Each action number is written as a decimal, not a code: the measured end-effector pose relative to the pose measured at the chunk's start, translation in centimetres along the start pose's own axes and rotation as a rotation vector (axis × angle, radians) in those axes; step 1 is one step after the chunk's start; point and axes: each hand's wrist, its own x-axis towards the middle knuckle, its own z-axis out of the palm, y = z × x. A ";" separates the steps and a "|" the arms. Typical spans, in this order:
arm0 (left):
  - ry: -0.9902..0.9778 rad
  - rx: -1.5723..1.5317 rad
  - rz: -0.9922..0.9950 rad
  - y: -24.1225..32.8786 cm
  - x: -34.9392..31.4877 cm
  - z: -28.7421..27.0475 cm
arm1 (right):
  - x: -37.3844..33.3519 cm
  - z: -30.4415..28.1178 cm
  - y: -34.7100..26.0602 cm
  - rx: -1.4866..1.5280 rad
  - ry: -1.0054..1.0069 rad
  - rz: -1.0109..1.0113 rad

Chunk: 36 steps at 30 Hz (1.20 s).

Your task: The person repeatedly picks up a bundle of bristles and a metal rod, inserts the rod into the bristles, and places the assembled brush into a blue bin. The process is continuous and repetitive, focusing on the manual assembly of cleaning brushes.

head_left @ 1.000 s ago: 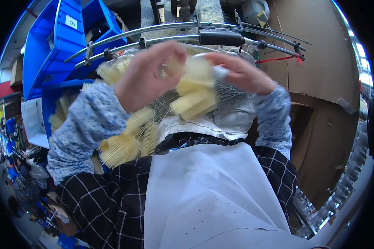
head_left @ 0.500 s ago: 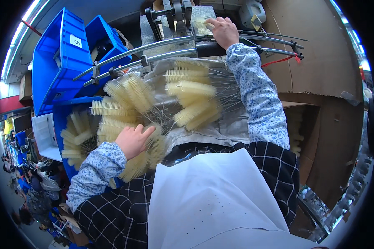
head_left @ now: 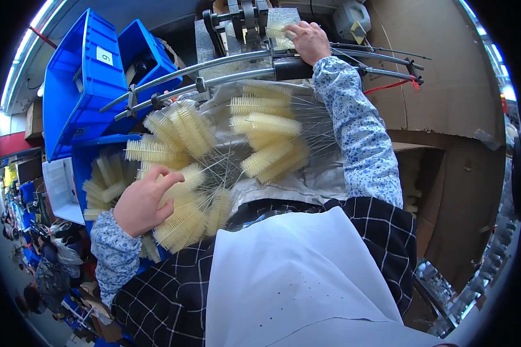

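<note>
My right hand (head_left: pixel 311 44) reaches up to the metal machine (head_left: pixel 223 63), its fingers closed on a pale yellow bristle brush (head_left: pixel 279 31) in front of a flat metal block. Over the left pile of brushes (head_left: pixel 182 222), my left hand (head_left: pixel 145 202) has its thumb and index finger apart. One brush (head_left: pixel 190 178) lies by its index fingertip, its thin wire pointing right; whether they touch is unclear. More brushes (head_left: pixel 266 127) form a second pile on the grey cloth (head_left: pixel 324 173), wire stems fanning right.
Two curved metal rails (head_left: pixel 226 65) run across in front of the machine, with a red ribbon (head_left: pixel 391 85) at the right end. Blue bins (head_left: pixel 90 87) stand at left, one below holding brushes (head_left: pixel 107 179). Cardboard (head_left: pixel 440 63) covers the right side. A white sheet (head_left: pixel 295 272) lies over my lap.
My left hand has moved left and slightly down, away from the wire stems, uncovering brushes. My right hand has barely moved at the machine.
</note>
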 end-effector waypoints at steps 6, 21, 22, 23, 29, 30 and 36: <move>0.125 -0.067 -0.002 0.3 -0.8 -0.8 | 0.4 0.5 0.7 0.035 -0.048 -0.007; 0.424 -0.087 0.130 0.5 -0.4 -3.2 | -0.9 -0.8 5.4 -0.142 0.089 0.165; 0.446 -0.092 0.128 0.3 -0.4 -3.3 | -1.5 -0.6 6.2 -0.144 0.074 0.195; 0.473 -0.099 0.131 0.2 -0.4 -3.3 | -1.9 0.3 6.8 -0.074 0.128 0.177; 0.522 -0.057 0.160 0.3 -0.7 -4.0 | -1.4 1.7 5.5 0.148 0.193 0.152; 0.529 -0.058 0.153 0.2 -0.8 -4.0 | -1.3 1.7 5.0 0.147 0.198 0.144; 0.581 -0.069 0.124 -0.2 -1.9 -4.1 | -0.9 1.7 2.0 0.135 0.217 0.130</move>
